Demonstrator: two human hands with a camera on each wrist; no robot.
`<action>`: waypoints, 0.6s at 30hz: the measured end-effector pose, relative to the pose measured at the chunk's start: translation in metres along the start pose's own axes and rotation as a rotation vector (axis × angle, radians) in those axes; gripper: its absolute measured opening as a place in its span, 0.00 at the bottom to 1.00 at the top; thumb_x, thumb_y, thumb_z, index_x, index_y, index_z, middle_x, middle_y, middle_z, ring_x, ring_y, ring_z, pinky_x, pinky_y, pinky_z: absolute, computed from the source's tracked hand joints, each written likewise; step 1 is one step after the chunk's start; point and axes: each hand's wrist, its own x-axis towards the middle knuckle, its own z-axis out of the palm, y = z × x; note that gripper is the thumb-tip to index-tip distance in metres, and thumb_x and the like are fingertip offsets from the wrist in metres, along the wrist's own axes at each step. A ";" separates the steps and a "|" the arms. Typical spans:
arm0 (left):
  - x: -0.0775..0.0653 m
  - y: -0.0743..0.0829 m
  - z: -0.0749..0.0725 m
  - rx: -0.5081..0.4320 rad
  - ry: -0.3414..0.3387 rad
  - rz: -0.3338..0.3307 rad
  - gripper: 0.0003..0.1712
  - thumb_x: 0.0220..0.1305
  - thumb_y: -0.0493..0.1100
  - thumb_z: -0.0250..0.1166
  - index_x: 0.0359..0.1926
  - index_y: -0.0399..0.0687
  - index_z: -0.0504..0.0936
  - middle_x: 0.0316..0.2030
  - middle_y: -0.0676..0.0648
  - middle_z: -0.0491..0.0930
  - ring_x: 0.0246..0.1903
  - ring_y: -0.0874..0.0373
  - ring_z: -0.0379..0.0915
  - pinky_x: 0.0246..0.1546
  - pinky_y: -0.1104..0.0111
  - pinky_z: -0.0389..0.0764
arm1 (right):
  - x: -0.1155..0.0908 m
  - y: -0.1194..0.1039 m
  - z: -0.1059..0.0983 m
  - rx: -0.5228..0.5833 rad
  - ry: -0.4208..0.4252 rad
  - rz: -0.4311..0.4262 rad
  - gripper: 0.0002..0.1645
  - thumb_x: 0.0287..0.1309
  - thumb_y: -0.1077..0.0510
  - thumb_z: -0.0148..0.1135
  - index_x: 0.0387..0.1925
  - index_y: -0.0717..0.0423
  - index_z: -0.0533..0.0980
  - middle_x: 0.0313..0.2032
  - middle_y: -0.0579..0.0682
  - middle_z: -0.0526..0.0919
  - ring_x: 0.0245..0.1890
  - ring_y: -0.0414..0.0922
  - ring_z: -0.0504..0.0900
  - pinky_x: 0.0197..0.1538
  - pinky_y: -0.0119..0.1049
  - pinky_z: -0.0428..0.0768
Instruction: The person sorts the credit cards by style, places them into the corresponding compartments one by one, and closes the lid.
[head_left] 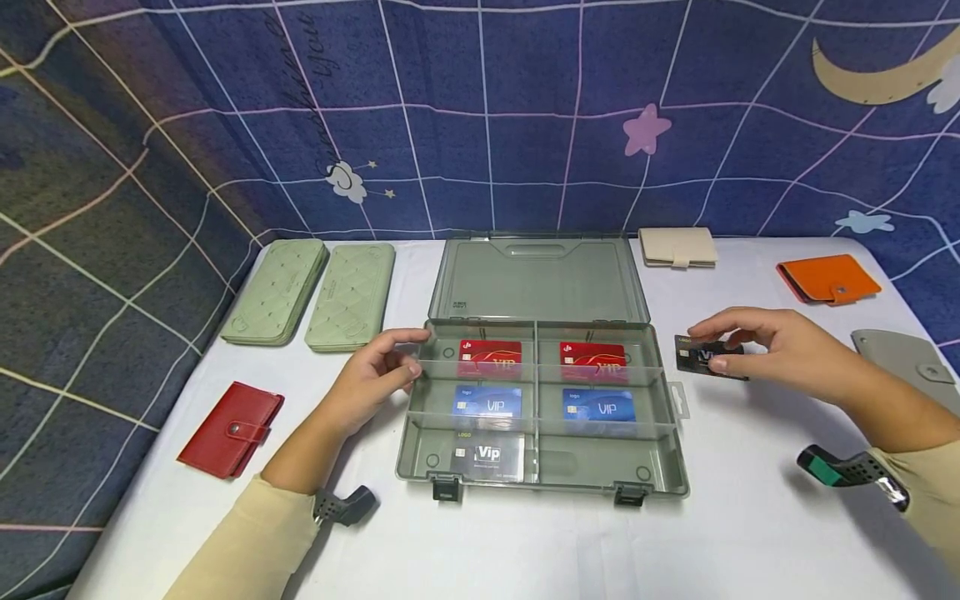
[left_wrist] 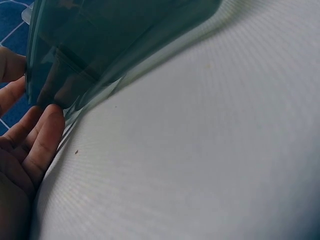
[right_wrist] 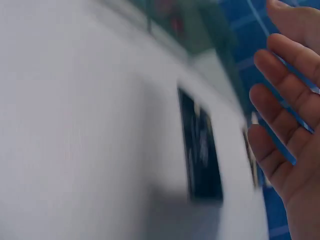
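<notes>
A grey translucent divided box [head_left: 611, 457] lies with its lid folded back. Against its left rear corner rests my left hand [head_left: 375, 367], its fingertips touching the side wall [left_wrist: 135, 35]. Just over a black Vip card [head_left: 688, 358] to the right of the box is my right hand [head_left: 783, 350]. In the right wrist view, the fingers are loosely extended and the black card lies blurred on the table, apart from them. Inside the box are red VIP cards [head_left: 491, 354] [head_left: 592, 357], blue VIP cards [head_left: 487, 400] [head_left: 598, 405], and a grey Vip card [head_left: 468, 467] at front left.
Two green wallets [head_left: 273, 292] [head_left: 351, 297] and a red card holder [head_left: 228, 429] lie at the left. A cream wallet [head_left: 675, 247] stands behind at right, with an orange wallet [head_left: 832, 277] and a grey wallet [head_left: 900, 358] further right. A patterned curtain [head_left: 525, 125] hangs behind.
</notes>
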 end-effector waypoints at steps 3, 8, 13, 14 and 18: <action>0.000 0.000 0.000 0.001 0.001 -0.003 0.27 0.71 0.27 0.64 0.70 0.33 0.75 0.52 0.31 0.77 0.35 0.57 0.76 0.38 0.71 0.79 | -0.006 0.019 -0.007 0.004 0.016 0.073 0.23 0.62 0.63 0.77 0.59 0.55 0.84 0.52 0.31 0.86 0.42 0.38 0.85 0.40 0.30 0.80; -0.001 0.000 0.000 0.002 -0.002 -0.004 0.27 0.71 0.27 0.64 0.70 0.33 0.75 0.50 0.32 0.78 0.34 0.57 0.77 0.37 0.71 0.80 | -0.008 0.043 -0.006 -0.035 0.037 0.103 0.25 0.60 0.62 0.78 0.59 0.54 0.84 0.50 0.30 0.85 0.41 0.35 0.82 0.42 0.26 0.77; -0.001 -0.001 0.000 0.002 -0.005 -0.005 0.27 0.71 0.28 0.64 0.70 0.34 0.76 0.47 0.32 0.78 0.34 0.57 0.77 0.38 0.70 0.80 | -0.002 0.054 0.001 -0.052 0.013 0.040 0.31 0.55 0.62 0.82 0.62 0.53 0.83 0.54 0.41 0.86 0.48 0.32 0.78 0.49 0.20 0.71; -0.001 -0.001 0.000 0.002 -0.006 -0.005 0.27 0.71 0.28 0.64 0.70 0.35 0.76 0.47 0.31 0.78 0.34 0.57 0.77 0.38 0.70 0.80 | -0.001 0.055 0.002 -0.059 0.005 0.028 0.33 0.54 0.62 0.83 0.62 0.53 0.83 0.55 0.43 0.85 0.49 0.31 0.77 0.51 0.19 0.69; -0.001 0.001 -0.001 0.008 -0.008 -0.007 0.27 0.72 0.28 0.63 0.70 0.35 0.75 0.48 0.32 0.77 0.35 0.56 0.76 0.38 0.70 0.79 | 0.004 0.052 0.004 -0.102 -0.018 0.003 0.35 0.49 0.63 0.85 0.61 0.54 0.83 0.55 0.51 0.83 0.49 0.32 0.74 0.52 0.18 0.66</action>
